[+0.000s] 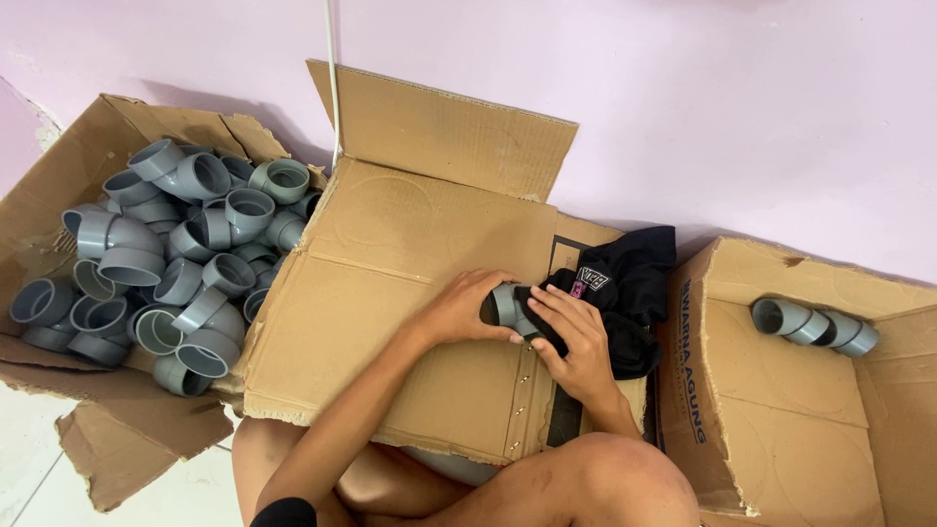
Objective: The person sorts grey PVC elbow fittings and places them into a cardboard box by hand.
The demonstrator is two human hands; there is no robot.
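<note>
My left hand (457, 310) grips a grey plastic pipe elbow (505, 304) over a flattened cardboard sheet (410, 254) that lies across my lap. My right hand (578, 342) presses a black cloth (625, 283) against the right side of that elbow. The cloth trails off to the right, over the sheet's edge. Both hands touch the fitting, and the part of it under my fingers is hidden.
An open cardboard box (59, 195) at the left holds a heap of several grey pipe elbows (176, 254). At the right, another open box (781, 390) has joined grey fittings (815, 327) lying inside. A pink wall runs behind. My bare knee (605, 478) is at the bottom.
</note>
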